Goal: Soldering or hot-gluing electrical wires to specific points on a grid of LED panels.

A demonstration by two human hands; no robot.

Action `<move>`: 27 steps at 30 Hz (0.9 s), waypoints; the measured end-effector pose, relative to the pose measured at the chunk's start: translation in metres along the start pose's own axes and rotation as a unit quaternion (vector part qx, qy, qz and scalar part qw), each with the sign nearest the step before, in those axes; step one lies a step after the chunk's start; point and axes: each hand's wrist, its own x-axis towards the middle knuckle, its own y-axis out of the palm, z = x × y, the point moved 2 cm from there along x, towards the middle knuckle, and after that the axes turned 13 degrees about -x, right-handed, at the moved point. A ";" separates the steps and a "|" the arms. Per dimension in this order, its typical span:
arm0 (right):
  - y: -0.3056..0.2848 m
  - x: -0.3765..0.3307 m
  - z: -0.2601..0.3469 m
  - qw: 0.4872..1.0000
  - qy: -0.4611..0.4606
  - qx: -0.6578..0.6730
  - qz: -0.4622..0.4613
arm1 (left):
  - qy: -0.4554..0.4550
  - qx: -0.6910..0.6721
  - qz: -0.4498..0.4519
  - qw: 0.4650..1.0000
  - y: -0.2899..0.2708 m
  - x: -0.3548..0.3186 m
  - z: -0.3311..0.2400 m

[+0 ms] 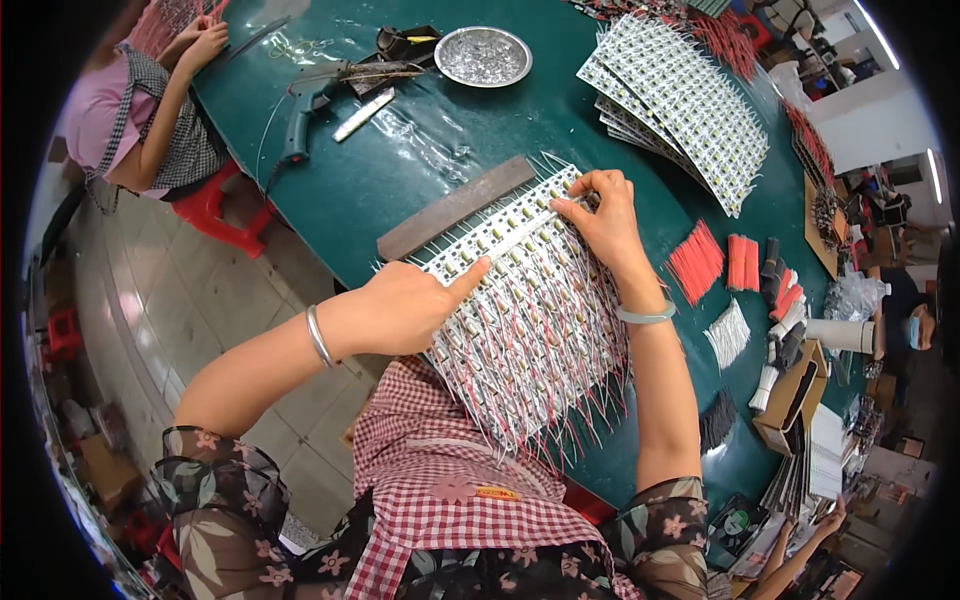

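From my station I see one wired board panel point(535, 330) at the centre, over the green worktop point(545, 130). The left hand point(400, 310) has its index straight, touching the panel toward 11 o'clock, other fingers curled; I cannot tell their grip. The right hand point(608, 220) holds thumb and index close together at the panel's 1 o'clock corner; whether they pinch, I cannot tell. One bar point(457, 208) lies at 11, one dish point(484, 57) at 12.

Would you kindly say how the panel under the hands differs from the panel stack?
The panel bristles with red and white wires; the stack shows no red ones. Left hand and right hand touch the panel; the stack lies fanned, untouched. Both are white, with small parts in rows.
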 end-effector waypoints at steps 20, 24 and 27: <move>-0.005 -0.154 0.137 0.951 -0.206 -0.105 0.204 | -0.075 -0.488 -0.215 0.842 -0.052 -0.102 0.103; -0.018 -0.171 0.138 0.953 -0.188 -0.103 0.215 | -0.082 -0.508 -0.277 0.812 -0.043 -0.092 0.119; -0.038 -0.165 0.149 0.951 -0.194 -0.092 0.222 | -0.090 -0.451 -0.294 0.838 -0.042 -0.088 0.125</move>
